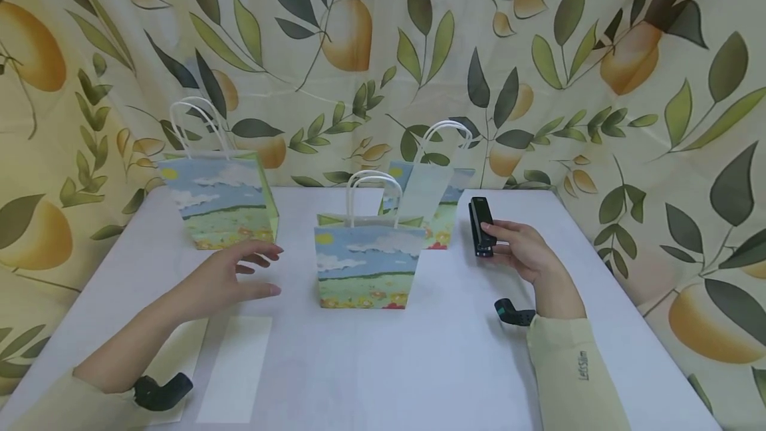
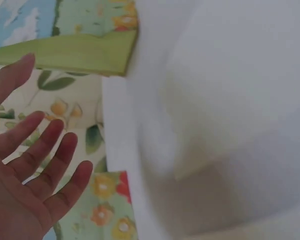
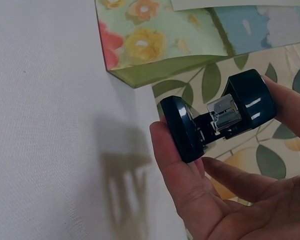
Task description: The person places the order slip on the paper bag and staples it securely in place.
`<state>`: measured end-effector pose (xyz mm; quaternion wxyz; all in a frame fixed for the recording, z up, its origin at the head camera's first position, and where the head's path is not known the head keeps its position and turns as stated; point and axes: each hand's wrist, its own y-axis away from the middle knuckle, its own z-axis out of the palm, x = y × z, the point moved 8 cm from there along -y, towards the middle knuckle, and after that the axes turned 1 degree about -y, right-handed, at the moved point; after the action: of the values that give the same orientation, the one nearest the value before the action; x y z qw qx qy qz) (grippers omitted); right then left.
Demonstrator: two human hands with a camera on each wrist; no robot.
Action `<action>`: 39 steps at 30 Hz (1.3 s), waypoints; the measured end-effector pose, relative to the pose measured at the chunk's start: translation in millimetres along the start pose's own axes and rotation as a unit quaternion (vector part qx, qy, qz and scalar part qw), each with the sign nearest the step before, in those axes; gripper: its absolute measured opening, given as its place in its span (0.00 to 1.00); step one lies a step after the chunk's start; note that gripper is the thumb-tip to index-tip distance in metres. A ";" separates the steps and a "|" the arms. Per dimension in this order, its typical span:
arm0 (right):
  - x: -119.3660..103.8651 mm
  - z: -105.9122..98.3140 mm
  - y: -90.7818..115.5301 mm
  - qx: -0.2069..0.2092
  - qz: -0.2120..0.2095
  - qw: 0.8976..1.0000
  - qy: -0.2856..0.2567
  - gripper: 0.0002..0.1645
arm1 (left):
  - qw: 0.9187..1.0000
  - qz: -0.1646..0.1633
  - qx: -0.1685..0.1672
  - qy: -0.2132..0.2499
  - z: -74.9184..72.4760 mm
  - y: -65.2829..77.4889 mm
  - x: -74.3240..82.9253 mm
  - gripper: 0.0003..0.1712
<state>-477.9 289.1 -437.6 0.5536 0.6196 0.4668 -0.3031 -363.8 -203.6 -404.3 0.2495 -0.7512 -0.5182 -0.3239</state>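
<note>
A dark stapler (image 1: 481, 226) is gripped by my right hand (image 1: 529, 251), thumb on one side and fingers on the other, raised over the table's right part. In the right wrist view the stapler (image 3: 217, 117) shows its metal front end. My left hand (image 1: 230, 275) hovers with fingers extended and nothing in them, between the left paper bag and the front one. The front paper bag (image 1: 368, 268) stands upright mid-table, printed with sky and meadow. Behind it to the right stands another paper bag (image 1: 451, 211), a pale card strip (image 1: 425, 188) over its front.
The left paper bag (image 1: 218, 198) stands near the table's back left. Two pale paper strips lie at the front left, one a white strip (image 1: 236, 368), the other partly under my left forearm. A fruit-patterned curtain (image 1: 359, 85) hangs behind the white table (image 1: 383, 371).
</note>
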 end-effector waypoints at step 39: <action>4.7 5.3 -3.3 -0.009 -0.005 1.000 -0.008 0.52 | 0.984 -0.077 -0.100 -0.125 21.3 48.2 -43.5 0.20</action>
<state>-478.3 284.9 -444.2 0.5612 0.6096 0.4684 -0.3067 -324.6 -231.6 -452.8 0.0807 -0.7649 -0.5663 -0.2961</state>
